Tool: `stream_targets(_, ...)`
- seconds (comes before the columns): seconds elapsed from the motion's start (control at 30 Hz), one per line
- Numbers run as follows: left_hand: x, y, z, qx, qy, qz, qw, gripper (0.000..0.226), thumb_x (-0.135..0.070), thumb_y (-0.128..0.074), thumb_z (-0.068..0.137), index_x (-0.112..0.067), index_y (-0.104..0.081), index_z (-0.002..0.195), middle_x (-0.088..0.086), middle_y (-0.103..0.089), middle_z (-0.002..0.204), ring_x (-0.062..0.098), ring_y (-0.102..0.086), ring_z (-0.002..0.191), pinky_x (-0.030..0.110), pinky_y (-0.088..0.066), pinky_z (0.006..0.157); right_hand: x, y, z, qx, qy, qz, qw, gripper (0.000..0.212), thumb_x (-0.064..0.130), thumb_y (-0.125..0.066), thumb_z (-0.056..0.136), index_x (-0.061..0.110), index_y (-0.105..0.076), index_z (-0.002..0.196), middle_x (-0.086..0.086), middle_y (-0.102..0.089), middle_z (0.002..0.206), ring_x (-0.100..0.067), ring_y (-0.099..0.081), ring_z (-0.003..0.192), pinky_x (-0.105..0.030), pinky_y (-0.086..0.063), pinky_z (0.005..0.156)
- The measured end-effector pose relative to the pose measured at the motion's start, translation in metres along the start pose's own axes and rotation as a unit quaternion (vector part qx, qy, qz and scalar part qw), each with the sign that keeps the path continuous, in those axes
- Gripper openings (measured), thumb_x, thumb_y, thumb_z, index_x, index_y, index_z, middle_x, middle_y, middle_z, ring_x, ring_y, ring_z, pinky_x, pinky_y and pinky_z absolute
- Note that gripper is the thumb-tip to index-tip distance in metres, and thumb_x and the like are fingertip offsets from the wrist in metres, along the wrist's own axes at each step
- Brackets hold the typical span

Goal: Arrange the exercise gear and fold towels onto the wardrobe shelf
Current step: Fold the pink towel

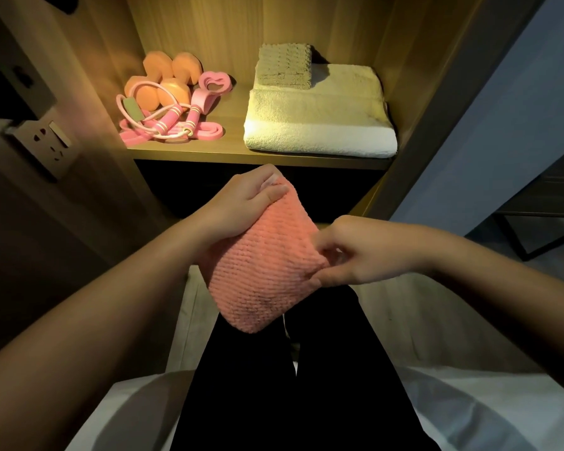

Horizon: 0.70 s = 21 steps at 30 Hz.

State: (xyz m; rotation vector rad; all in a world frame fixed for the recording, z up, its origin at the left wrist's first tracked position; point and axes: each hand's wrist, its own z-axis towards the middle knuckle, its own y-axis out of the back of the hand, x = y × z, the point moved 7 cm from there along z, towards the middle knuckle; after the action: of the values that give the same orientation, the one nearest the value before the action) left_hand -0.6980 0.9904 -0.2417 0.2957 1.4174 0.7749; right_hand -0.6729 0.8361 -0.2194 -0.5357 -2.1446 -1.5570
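On the far wardrobe shelf (232,148), orange dumbbells (168,78) and a pink skipping rope (165,125) lie grouped at the left, the gear apparently already placed. Nearer, below the shelf's front edge, the left grip (241,205) closes over the far corner of a pink towel (264,271), fingers curled round the cloth. The towel is folded to a small thick pad, held in the air above the seated person's dark-clad legs and well short of the shelf. At its right corner the right grip (362,252) pinches the edge between thumb and fingertips. On the shelf's right side, a large white towel (316,128) lies folded flat with a smaller grey-brown towel (284,66) stacked on its far end. The step in hand appears to be the last fold; next, both hands need to carry the pad forward and lay it on the stack without letting the fold spring open.
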Motion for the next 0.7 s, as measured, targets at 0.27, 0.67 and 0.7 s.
stream_targets(0.27,-0.013,-0.006,0.001,0.024,-0.026,-0.026,0.999,0.018,-0.04,-0.045,0.094,-0.029,-0.059,0.089,-0.013,-0.061,0.086,0.003,-0.057,0.083,0.028,-0.044,0.08,0.018,-0.005,0.006,-0.011,0.057,0.224,0.973,0.03,0.01,-0.069,0.089,0.002,-0.057,0.116,-0.012,-0.062,0.109,-0.026,-0.061,0.1,-0.047,-0.051,0.088)
stream_targets(0.67,-0.005,-0.007,0.01,0.039,-0.033,0.023,0.998,0.019,-0.026,-0.053,0.099,-0.035,-0.055,0.082,-0.02,-0.059,0.082,-0.01,-0.053,0.08,0.012,-0.037,0.073,0.003,-0.028,0.001,0.125,0.012,0.404,0.906,0.061,-0.001,-0.052,0.087,0.006,-0.031,0.143,-0.016,-0.045,0.14,-0.026,-0.047,0.13,-0.033,-0.039,0.106)
stream_targets(0.7,-0.001,-0.007,0.01,0.035,-0.031,0.025,0.999,0.02,-0.026,-0.053,0.099,-0.036,-0.054,0.082,-0.02,-0.059,0.082,-0.01,-0.053,0.08,0.012,-0.037,0.073,0.003,-0.027,0.002,0.105,0.01,0.379,0.919,0.056,0.002,-0.053,0.088,0.004,-0.034,0.141,-0.016,-0.049,0.135,-0.025,-0.05,0.125,-0.031,-0.04,0.104)
